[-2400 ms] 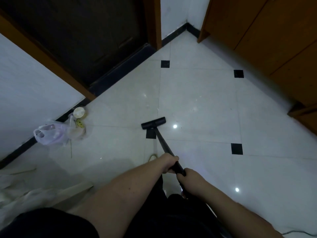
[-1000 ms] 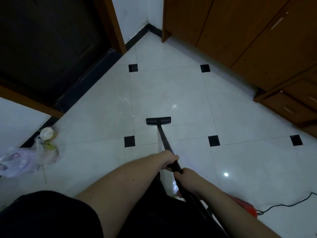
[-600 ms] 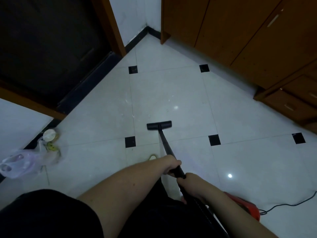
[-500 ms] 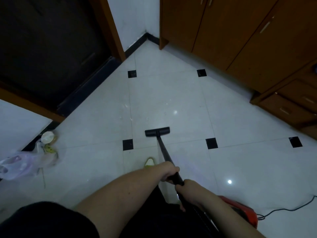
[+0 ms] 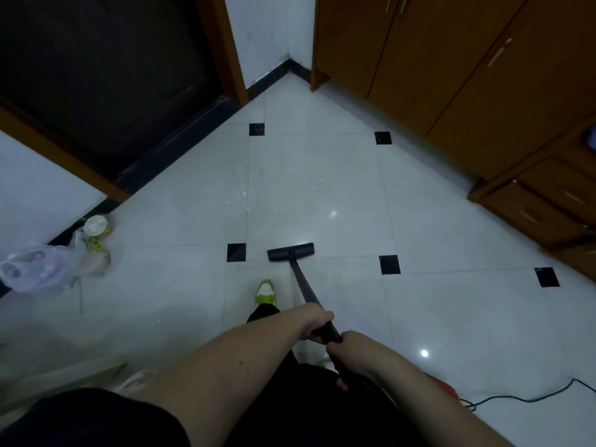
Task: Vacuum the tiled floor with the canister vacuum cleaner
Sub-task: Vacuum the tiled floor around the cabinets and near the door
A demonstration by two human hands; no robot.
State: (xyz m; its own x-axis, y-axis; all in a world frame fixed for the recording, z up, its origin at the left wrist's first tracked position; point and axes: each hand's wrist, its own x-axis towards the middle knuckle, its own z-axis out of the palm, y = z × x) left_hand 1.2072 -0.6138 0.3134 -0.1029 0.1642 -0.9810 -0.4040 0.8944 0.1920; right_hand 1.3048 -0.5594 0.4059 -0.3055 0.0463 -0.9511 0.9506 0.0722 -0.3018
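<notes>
Below, both of my hands hold the black wand point(image 5: 303, 285) of the canister vacuum cleaner. My left hand point(image 5: 317, 321) is curled round the wand higher along its length, and my right hand point(image 5: 350, 350) grips it just behind, nearer my body, the two hands almost touching. From my grip the wand slopes forward and down to the floor head point(image 5: 291, 251), which lies flat on the white tiled floor point(image 5: 322, 175), straddling a grout line between two black inset squares point(image 5: 236, 252), point(image 5: 389, 264). Only a red edge of the canister point(image 5: 446, 387) shows beside my right forearm, with a black power cord point(image 5: 522, 396) trailing across the tiles to the right. My yellow-green shoe point(image 5: 265, 292) stands just left of the wand, behind the floor head. White specks lie scattered on the tile ahead. A plastic bag point(image 5: 35, 269) and a small round container point(image 5: 95, 224) rest against the left wall. A dark door point(image 5: 96, 75) fills the upper left; wooden cabinets point(image 5: 451, 59) line the right.
</notes>
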